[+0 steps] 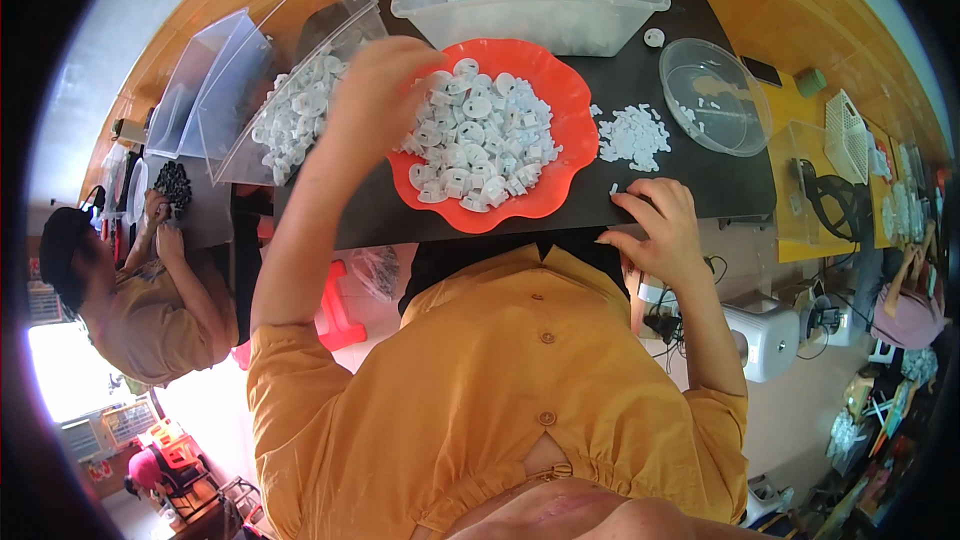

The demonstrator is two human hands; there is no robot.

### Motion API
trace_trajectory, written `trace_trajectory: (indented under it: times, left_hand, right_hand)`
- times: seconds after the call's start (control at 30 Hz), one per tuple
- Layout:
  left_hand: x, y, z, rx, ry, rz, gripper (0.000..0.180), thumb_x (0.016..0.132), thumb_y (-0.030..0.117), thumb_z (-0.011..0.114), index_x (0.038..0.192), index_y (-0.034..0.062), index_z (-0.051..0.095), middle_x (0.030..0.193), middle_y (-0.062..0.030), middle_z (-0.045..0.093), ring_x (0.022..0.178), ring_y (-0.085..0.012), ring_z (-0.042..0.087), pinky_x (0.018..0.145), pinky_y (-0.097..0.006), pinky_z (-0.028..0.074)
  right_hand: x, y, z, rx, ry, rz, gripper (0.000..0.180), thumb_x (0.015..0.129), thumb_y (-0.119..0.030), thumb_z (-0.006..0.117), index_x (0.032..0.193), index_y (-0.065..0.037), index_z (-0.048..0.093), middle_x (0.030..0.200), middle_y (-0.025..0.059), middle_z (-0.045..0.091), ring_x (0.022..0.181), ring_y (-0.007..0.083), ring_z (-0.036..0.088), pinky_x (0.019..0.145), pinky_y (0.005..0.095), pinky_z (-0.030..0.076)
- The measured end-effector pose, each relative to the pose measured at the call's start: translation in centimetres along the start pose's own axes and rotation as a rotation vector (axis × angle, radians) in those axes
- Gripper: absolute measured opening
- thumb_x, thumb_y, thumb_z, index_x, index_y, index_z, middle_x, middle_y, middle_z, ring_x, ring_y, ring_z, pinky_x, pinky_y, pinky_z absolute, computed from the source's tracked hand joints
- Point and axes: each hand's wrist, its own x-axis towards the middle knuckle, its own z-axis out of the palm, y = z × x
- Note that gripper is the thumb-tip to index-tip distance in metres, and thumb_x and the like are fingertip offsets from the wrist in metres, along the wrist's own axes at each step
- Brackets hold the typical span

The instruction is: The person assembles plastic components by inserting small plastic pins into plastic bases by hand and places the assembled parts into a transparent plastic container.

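Note:
A red scalloped bowl (570, 175) stands at the front of the dark table, heaped with small round white plastic parts (478, 135). My left hand (385, 90) is over the bowl's far left rim, beside the clear bin; its fingers are blurred and partly hidden, so I cannot see whether they hold anything. On the right, my right hand (660, 225) rests at the table's front edge, thumb and index finger apart. A single small white piece (614, 189) lies by its index fingertip. Just beyond is a loose pile of small white pieces (635, 137).
A clear bin (235, 110) of white parts tilts at the left. Behind the bowl stands a larger translucent bin (530, 25) of similar parts. A round clear tub (735, 140) with a few pieces sits at right. Co-workers are at both sides.

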Motion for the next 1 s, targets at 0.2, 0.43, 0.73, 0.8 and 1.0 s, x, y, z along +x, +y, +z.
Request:
trace_trajectory:
  times: [0.2, 0.43, 0.73, 0.8, 1.0]
  left_hand:
    - [1.6, 2.3, 3.1, 0.152, -0.383, 0.033, 0.026, 0.080, 0.015, 0.075, 0.102, 0.0029, 0.070, 0.103, -0.0113, 0.064, 0.107, -0.0290, 0.056, 0.094, -0.040, 0.046]
    - [1.3, 2.4, 3.8, -0.016, -0.242, 0.155, 0.020, 0.080, 0.010, 0.076, 0.093, 0.0035, 0.063, 0.103, -0.0096, 0.066, 0.100, -0.0244, 0.061, 0.089, -0.036, 0.049]
    - [-1.5, 7.9, 4.3, -1.523, -0.087, -0.529, 0.035, 0.094, 0.006, 0.066, 0.128, 0.0010, 0.060, 0.122, -0.0083, 0.065, 0.108, -0.0178, 0.064, 0.091, -0.034, 0.055]
    - [-1.7, 9.3, 3.6, -1.694, -0.051, -0.587, 0.033, 0.096, 0.006, 0.063, 0.128, 0.0010, 0.060, 0.124, -0.0085, 0.064, 0.109, -0.0188, 0.064, 0.092, -0.035, 0.055]
    - [-3.2, 10.3, 4.0, -1.851, 0.136, -0.532, 0.025, 0.096, 0.003, 0.061, 0.121, 0.0000, 0.062, 0.119, -0.0094, 0.065, 0.110, -0.0204, 0.063, 0.098, -0.038, 0.053]
  right_hand:
    - [0.3, 0.0, 0.1, -0.009, 0.011, -0.053, 0.041, 0.066, -0.028, 0.084, 0.100, -0.010, 0.070, 0.102, 0.0035, 0.059, 0.095, 0.0255, 0.056, 0.083, 0.0395, 0.043]
    - [-1.1, 0.8, 1.0, 0.062, 0.097, -0.216, 0.024, 0.071, -0.012, 0.081, 0.092, -0.006, 0.068, 0.094, 0.0054, 0.063, 0.088, 0.0262, 0.059, 0.076, 0.0381, 0.047]
    - [6.7, -6.9, 1.3, 1.092, 0.447, 0.242, 0.008, 0.093, 0.005, 0.061, 0.101, 0.006, 0.061, 0.095, 0.0109, 0.064, 0.076, 0.0111, 0.062, 0.067, 0.0234, 0.052]
    - [8.6, -7.9, 2.0, 1.098, 0.497, 0.271, 0.007, 0.093, 0.003, 0.063, 0.100, 0.005, 0.062, 0.095, 0.0091, 0.063, 0.075, 0.0116, 0.062, 0.067, 0.0238, 0.051]
    - [10.9, -8.2, 3.5, 0.865, 0.574, 0.193, 0.009, 0.092, -0.003, 0.066, 0.098, 0.002, 0.062, 0.096, 0.0082, 0.062, 0.082, 0.0134, 0.060, 0.070, 0.0248, 0.050]
